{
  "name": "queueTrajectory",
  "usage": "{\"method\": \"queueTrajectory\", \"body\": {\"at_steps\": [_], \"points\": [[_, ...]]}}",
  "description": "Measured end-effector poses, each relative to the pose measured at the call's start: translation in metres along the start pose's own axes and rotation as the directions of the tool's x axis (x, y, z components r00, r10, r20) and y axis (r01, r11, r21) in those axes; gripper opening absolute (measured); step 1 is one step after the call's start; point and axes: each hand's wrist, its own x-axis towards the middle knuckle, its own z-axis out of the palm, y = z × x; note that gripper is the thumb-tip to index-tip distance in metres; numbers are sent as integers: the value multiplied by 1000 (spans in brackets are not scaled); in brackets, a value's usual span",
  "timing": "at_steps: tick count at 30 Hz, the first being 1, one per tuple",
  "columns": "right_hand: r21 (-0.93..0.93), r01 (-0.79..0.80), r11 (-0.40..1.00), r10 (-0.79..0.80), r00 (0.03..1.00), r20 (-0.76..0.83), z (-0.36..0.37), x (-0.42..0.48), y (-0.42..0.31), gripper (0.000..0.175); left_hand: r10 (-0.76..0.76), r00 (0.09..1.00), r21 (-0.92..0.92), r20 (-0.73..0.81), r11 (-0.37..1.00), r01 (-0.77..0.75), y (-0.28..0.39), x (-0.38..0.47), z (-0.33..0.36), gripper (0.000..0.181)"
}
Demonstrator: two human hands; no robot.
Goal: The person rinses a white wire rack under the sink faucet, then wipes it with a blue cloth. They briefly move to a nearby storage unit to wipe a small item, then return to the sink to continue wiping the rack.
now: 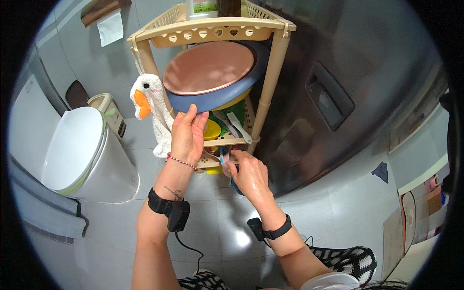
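My left hand [188, 136] grips the front rim of a blue plastic basin [214, 102], thumb on top and fingers underneath. Inside that basin sits a pink basin [210, 67], and a yellow edge [233, 99] shows beneath. The stack rests tilted on a cream plastic corner rack [270, 78]. Lower down, my right hand [252, 174] is at the bottom shelf, fingertips beside a pink handle-like item [226, 165]; whether they hold it is unclear. On the shelf above lie a white-handled utensil [239, 127] and a yellow round item [212, 129].
A white goose-shaped hand towel [156, 101] hangs at the rack's left post. Left stands a toilet [78, 145] with a small bin [105, 108] behind it. A dark glossy appliance [290, 152] with a recessed handle [330, 96] stands close on the right. A bottle [202, 9] tops the rack.
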Motion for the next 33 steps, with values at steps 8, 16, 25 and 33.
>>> {"method": "queueTrajectory", "body": {"at_steps": [8,16,25,33], "points": [[145,118,982,-114,993,-32,3,6,-15,25,80,988,-64,135,995,-72,7,24,1,14],[167,72,983,-74,997,9,8,2,-10,25,162,983,235,85,956,-177,-7,25,-17,9],[360,74,930,-46,995,-87,25,12,2,44,266,964,306,23,916,-260,-27,15,-17,7],[972,-227,-54,230,945,233,32,127,13,67,234,966,293,112,921,-257,-27,14,-24,10]]}}
